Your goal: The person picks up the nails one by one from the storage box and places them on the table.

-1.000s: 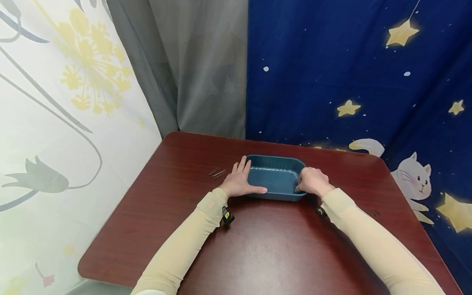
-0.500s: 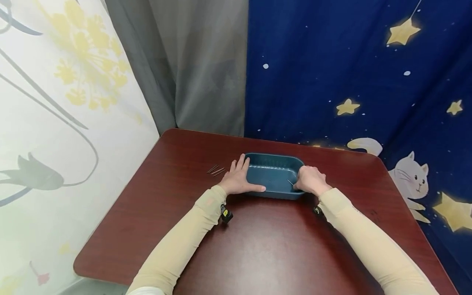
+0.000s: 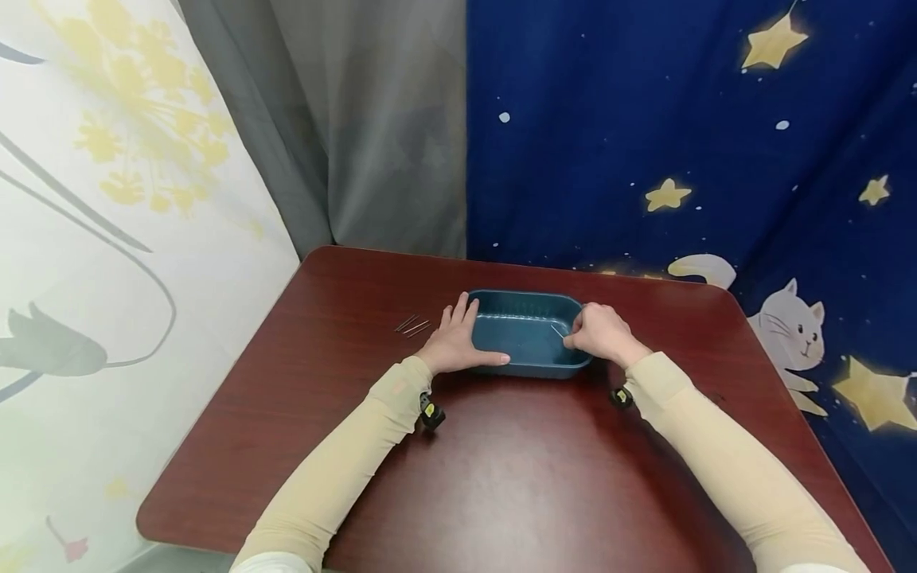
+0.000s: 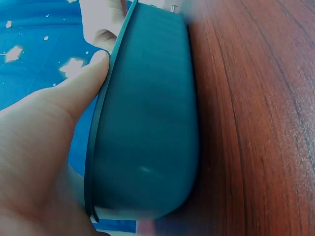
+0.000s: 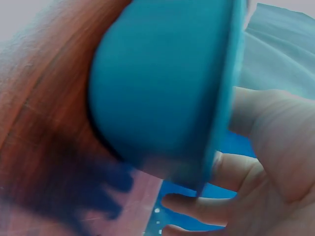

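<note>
A dark teal plastic tray (image 3: 526,370) stands on the table with its long side towards me. My left hand (image 3: 453,342) lies spread over its left end, the thumb along the near rim and the other fingers over the left rim. In the left wrist view the left thumb (image 4: 81,83) rests against the tray's rim. At the right end, my right hand (image 3: 603,330) pinches a thin metal rod (image 3: 557,330) between thumb and fingertips, inside the tray's rim. Only one end of that rod shows. The right wrist view has the right hand's fingers (image 5: 234,169) behind the rim.
Several thin metal rods (image 3: 412,327) lie on the reddish-brown table (image 3: 322,342) to the left of the tray. Behind the table hang a grey curtain (image 3: 397,159) and a blue star-patterned curtain (image 3: 573,199). A white patterned curtain (image 3: 143,318) hangs on the left.
My right hand has risen slightly inside the tray's right end, with the rod in its fingertips. The left hand keeps its place on the tray; the head view has shifted a little.
</note>
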Available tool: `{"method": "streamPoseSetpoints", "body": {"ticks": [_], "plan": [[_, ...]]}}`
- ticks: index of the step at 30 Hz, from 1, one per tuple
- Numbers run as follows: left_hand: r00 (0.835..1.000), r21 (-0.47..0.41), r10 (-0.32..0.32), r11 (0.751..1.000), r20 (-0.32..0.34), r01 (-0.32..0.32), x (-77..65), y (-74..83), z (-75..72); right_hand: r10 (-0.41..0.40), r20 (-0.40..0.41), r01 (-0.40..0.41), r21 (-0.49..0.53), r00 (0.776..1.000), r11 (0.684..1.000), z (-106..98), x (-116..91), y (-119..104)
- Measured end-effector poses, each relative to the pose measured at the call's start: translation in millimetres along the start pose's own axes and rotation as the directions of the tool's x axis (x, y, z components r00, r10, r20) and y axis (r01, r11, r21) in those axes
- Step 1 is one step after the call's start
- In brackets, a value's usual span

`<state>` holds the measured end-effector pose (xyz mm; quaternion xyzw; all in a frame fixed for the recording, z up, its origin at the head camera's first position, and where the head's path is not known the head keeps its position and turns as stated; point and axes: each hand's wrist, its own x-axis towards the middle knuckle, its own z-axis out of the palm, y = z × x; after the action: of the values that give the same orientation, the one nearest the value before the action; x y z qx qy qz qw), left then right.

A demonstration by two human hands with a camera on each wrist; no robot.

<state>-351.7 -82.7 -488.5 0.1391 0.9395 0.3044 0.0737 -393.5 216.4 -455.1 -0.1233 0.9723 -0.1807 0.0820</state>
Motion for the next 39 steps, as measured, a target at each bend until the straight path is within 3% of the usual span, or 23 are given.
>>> {"method": "streamPoseSetpoints", "body": {"ticks": [8, 16, 29, 39], "plan": [[1.0, -0.017, 0.01, 1.0, 0.014, -0.01, 0.4, -2.7, -0.7, -0.111, -0.098, 0.11, -0.019, 0.989, 0.994, -13.5, -1.0, -3.9], [0.999, -0.017, 0.042, 0.999, -0.002, -0.042, 0.8, -7.0, 1.6, -0.13, -0.128, 0.134, 0.022, 0.983, 0.991, -26.0, -6.9, -2.9], [0.994, -0.015, 0.09, 0.996, -0.064, -0.091, -3.2, -12.8, 3.9, -0.103, -0.188, 0.109, 0.02, 0.977, 0.994, -37.8, -21.8, 11.6], [0.995, 0.039, 0.084, 0.996, -0.056, -0.082, -4.3, -19.2, 3.5, -0.06, -0.2, 0.059, -0.014, 0.978, 0.998, -33.3, -25.9, 31.3]]}}
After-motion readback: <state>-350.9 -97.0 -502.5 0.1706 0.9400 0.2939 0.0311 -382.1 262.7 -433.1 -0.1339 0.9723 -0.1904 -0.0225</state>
